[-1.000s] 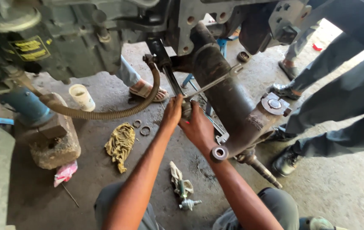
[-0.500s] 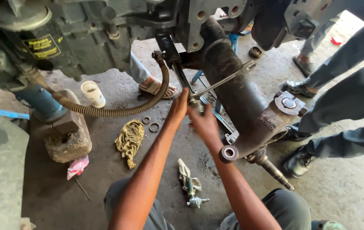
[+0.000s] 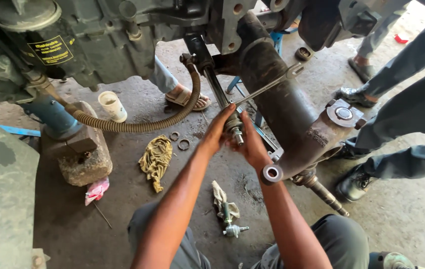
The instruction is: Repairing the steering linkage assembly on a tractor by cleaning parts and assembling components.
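Hands meet at the lower end of a dark steel steering rod (image 3: 218, 89) running down from the engine block. Left hand (image 3: 217, 132) and right hand (image 3: 251, 144) are pressed together, both closed around the threaded metal joint (image 3: 235, 128) at the rod's tip. A long silver open-ended spanner (image 3: 267, 88) slants up from the joint, its jaw end near the rusty brown axle tube (image 3: 282, 104). A ribbed rubber hose (image 3: 138, 125) loops left of the hands. On the concrete floor lie a crumpled yellow rag (image 3: 157, 158), two metal rings (image 3: 179, 140), a white plastic cup (image 3: 112, 106) and a small greasy metal fitting on a cloth (image 3: 227, 214). Other people's legs and black shoes (image 3: 352, 184) stand at right.
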